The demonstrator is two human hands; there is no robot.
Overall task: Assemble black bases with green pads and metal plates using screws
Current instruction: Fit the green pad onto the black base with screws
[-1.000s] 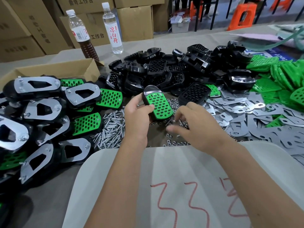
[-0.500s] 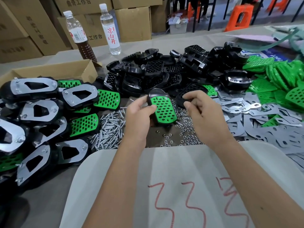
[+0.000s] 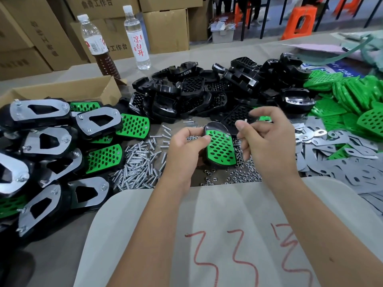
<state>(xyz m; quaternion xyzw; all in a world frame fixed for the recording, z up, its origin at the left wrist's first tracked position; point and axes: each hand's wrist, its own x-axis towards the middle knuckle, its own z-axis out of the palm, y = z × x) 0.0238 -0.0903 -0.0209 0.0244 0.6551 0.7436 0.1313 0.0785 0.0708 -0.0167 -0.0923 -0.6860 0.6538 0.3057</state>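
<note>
Bare forearms, no sleeves in sight; a pale grey garment [image 3: 228,235] below bears red scrawled marks [image 3: 238,251]

On the table [image 3: 62,255], finished assemblies [image 3: 51,146] lie at the left, with a cardboard box [image 3: 68,92] behind them. Screws [image 3: 138,164] lie right of them, nuts [image 3: 238,175] further right. Bases [image 3: 207,90] are heaped at the far centre, plates [image 3: 342,162] at the right, pads [image 3: 356,96] behind those. Two bottles [image 3: 136,38] stand far left.

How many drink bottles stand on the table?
2. One bottle with brown liquid stands behind the cardboard box, far left; one clear bottle with red lettering stands just right of it. None seems hidden.
</note>
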